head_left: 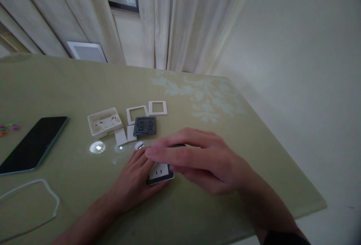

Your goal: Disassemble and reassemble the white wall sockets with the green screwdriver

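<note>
A white socket face plate with two slots and a dark rim [160, 173] lies on the green table [225, 132] under both hands. My left hand [134, 179] rests beside and partly under it, fingers touching its left edge. My right hand [194, 158] lies over its top, fingers stretched left and pressed together, a dark part showing just under them. Behind the hands lie a dark grey socket insert [144, 126], a white back box [104, 121], two white square frames [137, 114] [157, 108] and two small white rocker pieces [121, 136].
A black phone [34, 143] lies at the left, small coloured bits [8, 127] beside it. A white cord loop [36, 196] sits near the front left. Curtains [169, 19] hang behind the table; the table's right edge drops to a pale floor.
</note>
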The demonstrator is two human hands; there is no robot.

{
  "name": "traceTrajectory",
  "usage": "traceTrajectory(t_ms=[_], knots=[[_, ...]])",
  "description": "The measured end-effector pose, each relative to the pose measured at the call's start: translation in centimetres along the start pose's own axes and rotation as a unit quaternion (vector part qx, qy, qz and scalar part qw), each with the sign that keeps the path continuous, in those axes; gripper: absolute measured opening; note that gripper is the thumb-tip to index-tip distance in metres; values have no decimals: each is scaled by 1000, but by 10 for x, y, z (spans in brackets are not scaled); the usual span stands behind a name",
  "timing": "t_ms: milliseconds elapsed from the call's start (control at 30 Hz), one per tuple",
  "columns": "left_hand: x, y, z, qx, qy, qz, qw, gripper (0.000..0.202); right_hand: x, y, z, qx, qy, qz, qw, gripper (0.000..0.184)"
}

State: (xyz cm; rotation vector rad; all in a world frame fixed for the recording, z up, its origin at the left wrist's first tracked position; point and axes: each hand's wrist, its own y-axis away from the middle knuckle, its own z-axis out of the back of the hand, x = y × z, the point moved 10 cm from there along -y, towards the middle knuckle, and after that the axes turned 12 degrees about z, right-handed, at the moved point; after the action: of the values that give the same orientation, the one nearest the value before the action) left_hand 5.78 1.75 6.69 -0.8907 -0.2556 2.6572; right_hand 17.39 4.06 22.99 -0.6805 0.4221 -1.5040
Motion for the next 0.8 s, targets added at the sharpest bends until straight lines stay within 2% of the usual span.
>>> traceTrajectory(t_ms=[67, 100, 167, 233, 267, 333, 367, 400, 500, 533, 633, 667, 733, 767, 800], knots=[[1, 0, -1, 2, 3, 1, 1000, 62, 4, 4, 28, -117, 128, 2, 985, 28], [1, 0, -2, 1, 4, 0, 1000, 63, 9, 3, 30, -121, 158, 25, 980, 36], [0, 1, -1, -5, 1, -5, 1000, 64, 2, -1, 10, -24, 71, 11, 997, 52], [-1, 1, 0, -9, -7, -9, 1000, 66, -2, 0, -6, 44, -23, -5, 999, 49], [-1, 0, -1, -7, -9, -9, 1000, 65, -1, 0, -3, 29, -24, -1, 999, 43], [-1, 0, -1, 2, -7, -8, 1000, 63, 0, 2, 20, -72, 85, 3, 994, 31], [-1, 0, -1, 4, -4, -9, 1000, 62, 4, 4, 28, -106, 137, 11, 985, 32], [-1, 0, -1, 6, -3, -11, 1000, 62, 6, 4, 27, -97, 141, 22, 985, 34], [0, 1, -1, 2, -3, -11, 1000, 65, 1, 2, -2, 32, 1, 0, 999, 46], [0, 1, -2, 1, -3, -9, 1000, 65, 2, 2, -2, 30, -13, -2, 999, 44], [1, 1, -3, 3, -1, -9, 1000, 64, 10, 1, 25, -89, 112, 8, 990, 34], [0, 1, -2, 2, -2, -11, 1000, 64, 15, 1, 28, -101, 139, 22, 985, 38], [-2, 1, 0, -6, -6, -15, 1000, 65, 7, -2, 7, 6, 64, -1, 998, 50], [-2, 1, 1, -10, -8, -16, 1000, 65, 4, 0, -1, 45, 24, -15, 999, 49], [-1, 0, 1, -12, -8, -11, 1000, 64, 3, 0, -3, 54, 8, -17, 998, 47]])
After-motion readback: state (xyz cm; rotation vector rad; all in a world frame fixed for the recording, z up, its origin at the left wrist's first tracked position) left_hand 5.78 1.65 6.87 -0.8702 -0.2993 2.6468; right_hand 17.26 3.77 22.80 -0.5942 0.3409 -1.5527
